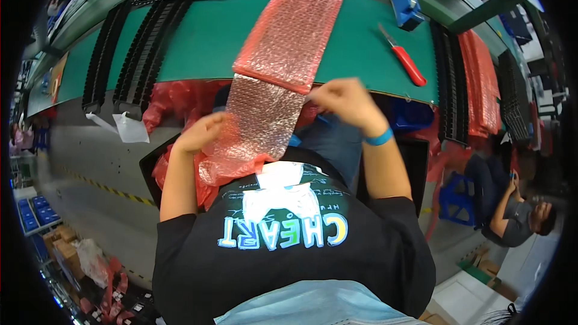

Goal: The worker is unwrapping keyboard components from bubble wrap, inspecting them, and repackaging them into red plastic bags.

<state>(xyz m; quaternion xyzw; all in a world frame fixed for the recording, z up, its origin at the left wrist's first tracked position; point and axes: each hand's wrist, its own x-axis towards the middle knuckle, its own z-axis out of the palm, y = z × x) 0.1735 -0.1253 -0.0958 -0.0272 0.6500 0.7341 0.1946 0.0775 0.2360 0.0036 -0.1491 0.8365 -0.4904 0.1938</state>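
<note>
A stack of pink bubble wrap bags [293, 24] lies lengthwise on the green table and reaches its front edge. From beneath its near end a silvery-looking bubble wrap sheet [264, 111] hangs down toward my lap, with pink film [232, 168] bunched at its lower end. My left hand [203, 131] is closed at the sheet's left edge, fingertips against it. At the stack's near right corner is my right hand [348, 103], wearing a blue wristband. Its fingers are curled together and somewhat blurred; what they pinch, if anything, is hidden.
On the green table [198, 42] lie a red-handled knife [409, 66] and a blue tape dispenser [407, 9]. Black slatted strips [147, 54] stand at left, more [448, 78] at right beside pink bags [478, 84]. A seated person [512, 204] is at the far right by a blue stool [457, 198].
</note>
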